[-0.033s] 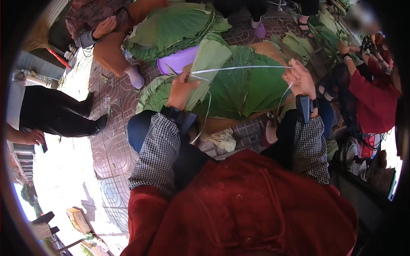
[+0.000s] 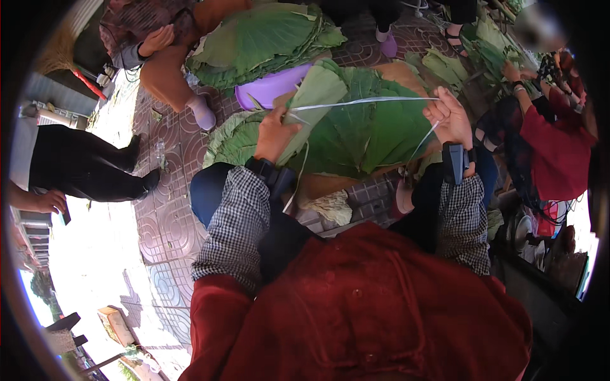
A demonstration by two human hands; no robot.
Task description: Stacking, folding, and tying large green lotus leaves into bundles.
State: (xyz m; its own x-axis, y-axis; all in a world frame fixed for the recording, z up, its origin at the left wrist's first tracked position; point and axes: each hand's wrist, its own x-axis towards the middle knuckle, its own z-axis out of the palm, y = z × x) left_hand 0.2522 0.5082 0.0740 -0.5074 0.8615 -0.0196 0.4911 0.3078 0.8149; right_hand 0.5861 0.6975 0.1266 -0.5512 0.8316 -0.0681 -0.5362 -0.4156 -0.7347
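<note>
A thin whitish string (image 2: pixel 381 98) stretches nearly level between my two hands, above a spread pile of large green leaves, lotus by their look (image 2: pixel 375 133). My left hand (image 2: pixel 274 134) is closed on the string's left part, beside a paler folded leaf (image 2: pixel 314 95); a loose tail hangs from it toward my knees. Closed on the other side, my right hand (image 2: pixel 448 119) has the string over a raised finger, and a second tail drops below it. Whether my left fingers touch the folded leaf, I cannot tell.
Beyond lies another leaf stack (image 2: pixel 260 44) by a purple basin (image 2: pixel 273 86). A person in brown trousers (image 2: pixel 164 79) sits at far left; another in black trousers (image 2: pixel 82 162) is at left. To the right is a person in a red top (image 2: pixel 556 149). A crumpled pale leaf (image 2: pixel 330 207) lies before me.
My left hand has shifted slightly to the right and the string bows up a little more. Its hanging tail has swung. My right hand has barely moved.
</note>
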